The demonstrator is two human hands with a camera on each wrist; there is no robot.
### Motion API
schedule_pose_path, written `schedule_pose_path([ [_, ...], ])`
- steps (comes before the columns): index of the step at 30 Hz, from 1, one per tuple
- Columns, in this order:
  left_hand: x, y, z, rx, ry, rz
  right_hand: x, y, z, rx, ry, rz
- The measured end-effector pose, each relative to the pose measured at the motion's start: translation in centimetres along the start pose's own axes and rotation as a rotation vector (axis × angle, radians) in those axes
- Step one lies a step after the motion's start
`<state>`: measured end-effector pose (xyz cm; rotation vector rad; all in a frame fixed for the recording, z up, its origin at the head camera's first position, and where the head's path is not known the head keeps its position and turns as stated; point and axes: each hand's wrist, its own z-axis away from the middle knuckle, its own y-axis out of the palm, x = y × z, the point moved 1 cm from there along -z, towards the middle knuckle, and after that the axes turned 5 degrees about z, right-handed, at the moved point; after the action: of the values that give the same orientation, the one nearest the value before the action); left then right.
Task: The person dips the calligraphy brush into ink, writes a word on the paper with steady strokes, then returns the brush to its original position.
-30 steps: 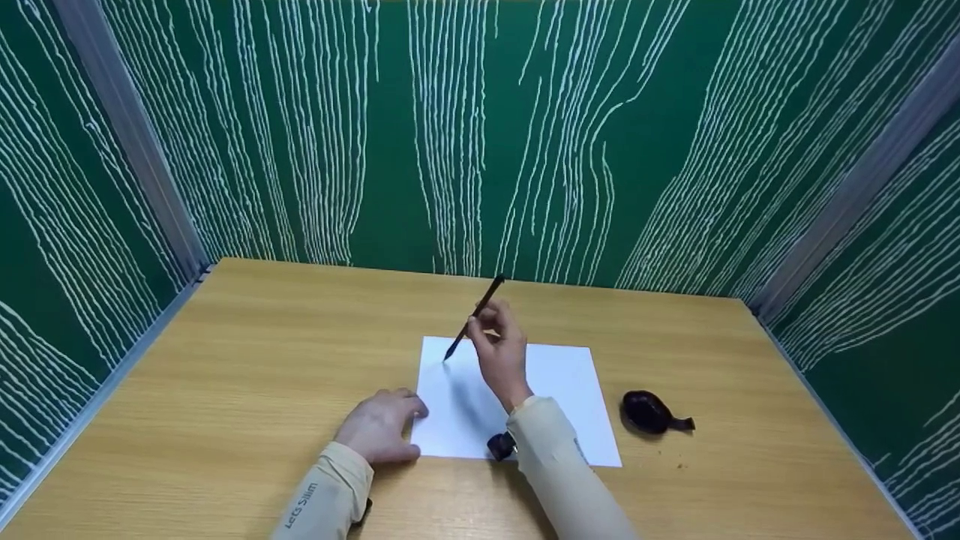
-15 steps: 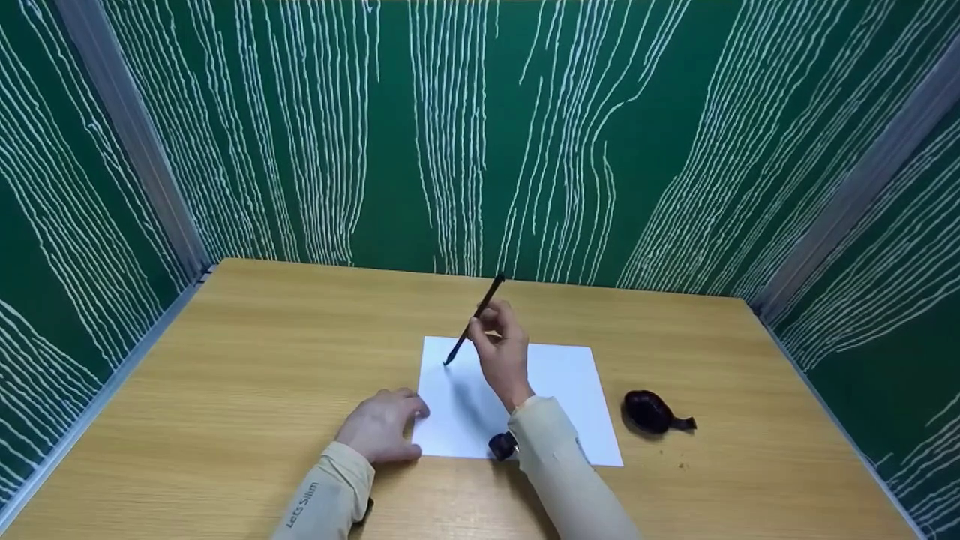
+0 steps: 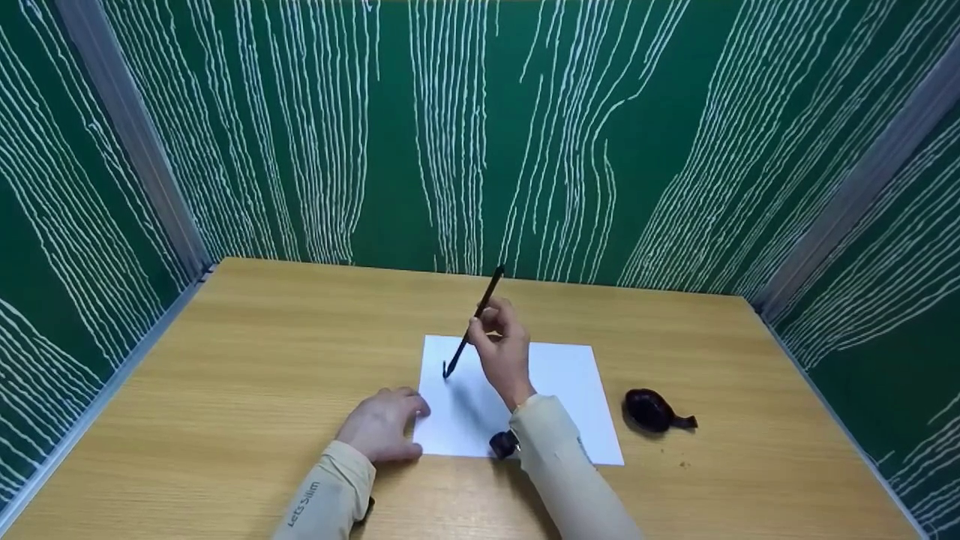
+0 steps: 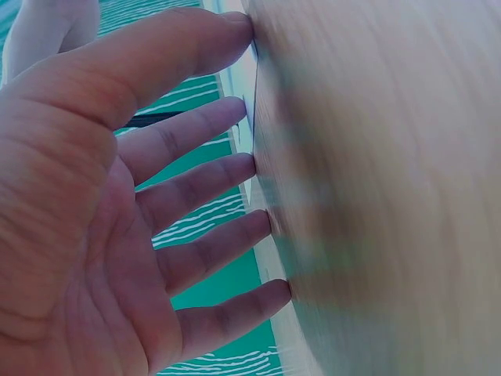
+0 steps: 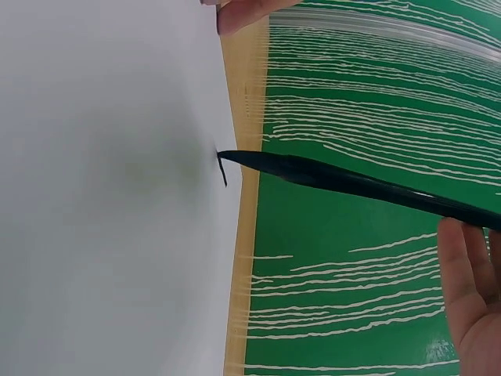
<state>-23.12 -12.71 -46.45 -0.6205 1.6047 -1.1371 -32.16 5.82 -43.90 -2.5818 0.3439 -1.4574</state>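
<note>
My right hand (image 3: 504, 352) pinches a slim black brush (image 3: 477, 321) high on its handle, tilted above the white sheet of paper (image 3: 562, 382). In the right wrist view, the dark pointed tip of the brush (image 5: 313, 170) meets the paper (image 5: 94, 258) at one end of a short black stroke (image 5: 223, 172). My left hand (image 3: 382, 426) rests at the paper's left edge, thumb and fingers spread. Seen from the left wrist, the fingertips of that hand (image 4: 117, 196) press down on the surface, nearly straight.
To the right of the paper lies a small glossy black oval dish (image 3: 648, 410) with a stubby handle. Green walls (image 3: 390, 135) with white wavy lines enclose the wooden table (image 3: 247, 375) at the back and sides. A small black device (image 3: 503, 445) sits by the right cuff.
The brush tip has moved a little toward the person, and a short black stroke now shows on the paper behind it. The left hand stays in place.
</note>
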Motion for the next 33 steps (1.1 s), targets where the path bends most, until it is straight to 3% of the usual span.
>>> schedule_pose_path([
  [10,0.0,0.0,0.0,0.012,-0.016,-0.006,0.1,0.1,0.1,0.003,-0.019,-0.035],
  [27,-0.2,0.0,-0.5,0.097,-0.123,0.01,0.5,0.3,0.3,0.029,0.019,-0.047],
  [33,-0.2,0.0,-0.4,0.08,-0.095,0.011,2.7,0.0,0.8,0.033,0.011,-0.019],
])
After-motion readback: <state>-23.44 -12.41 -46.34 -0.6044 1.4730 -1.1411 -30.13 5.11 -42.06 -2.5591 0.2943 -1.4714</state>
